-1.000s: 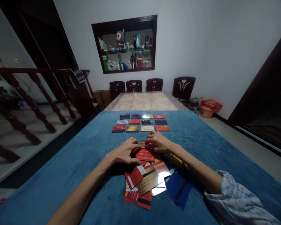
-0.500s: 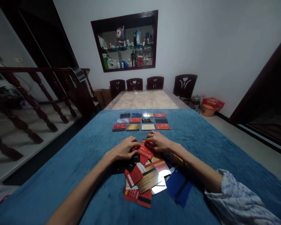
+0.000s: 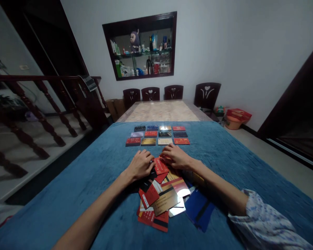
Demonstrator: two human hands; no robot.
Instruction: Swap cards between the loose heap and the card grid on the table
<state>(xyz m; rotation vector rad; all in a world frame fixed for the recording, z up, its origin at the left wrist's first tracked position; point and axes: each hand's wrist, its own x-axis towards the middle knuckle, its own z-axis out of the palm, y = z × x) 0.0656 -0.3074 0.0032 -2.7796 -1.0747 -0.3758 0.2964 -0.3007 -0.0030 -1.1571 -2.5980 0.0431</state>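
Observation:
A loose heap of plastic cards spreads over the blue cloth close to me. My left hand (image 3: 143, 164) is at its upper left, fingers curled down and pressed together beside a black card (image 3: 147, 184); what they grip is hidden. Across from it, my right hand (image 3: 175, 157) bends its fingertips onto the upper edge of a red card (image 3: 161, 167). Below both hands lie a gold card (image 3: 166, 201) with a dark stripe, red cards (image 3: 149, 195) and a blue card (image 3: 199, 209) partly beside my right forearm.
Beyond my hands, small card stacks stand in three rows, with a gold stack (image 3: 148, 141) and a red stack (image 3: 133, 141) in the nearest row. The blue cloth (image 3: 99, 166) covers the near table. Chairs (image 3: 207, 95) stand around the far end, and a wooden railing (image 3: 41, 78) runs at left.
My left hand has closed its fingers and drawn them slightly back from the red card. That card has shifted a little left, and my right hand has moved slightly left with it.

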